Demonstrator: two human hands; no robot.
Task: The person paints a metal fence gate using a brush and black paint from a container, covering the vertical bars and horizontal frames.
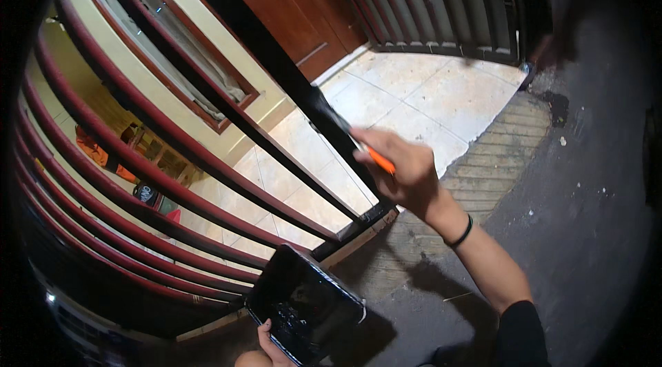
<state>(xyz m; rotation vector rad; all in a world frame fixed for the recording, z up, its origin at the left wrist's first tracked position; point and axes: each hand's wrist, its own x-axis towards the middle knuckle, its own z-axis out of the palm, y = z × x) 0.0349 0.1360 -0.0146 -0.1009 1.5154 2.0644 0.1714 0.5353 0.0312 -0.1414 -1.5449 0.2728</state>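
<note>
My right hand (398,167) grips a paintbrush (378,159) by its orange handle, its dark bristles against the black end post (265,36) of a metal gate. The gate's bars (172,187) are dark red, several of them blackened in places. At the bottom, my left hand (267,346) holds a black plastic tray (324,305) by its edge, just in front of the gate's lower part. The tray has glossy black paint inside. A black band circles my right wrist.
Behind the gate are a tiled porch (441,101), a wooden door (289,1), a window (152,22) and some orange and dark objects (96,146). A second barred panel (441,8) stands at upper right. A ridged concrete ramp (503,139) meets dark pavement (572,229).
</note>
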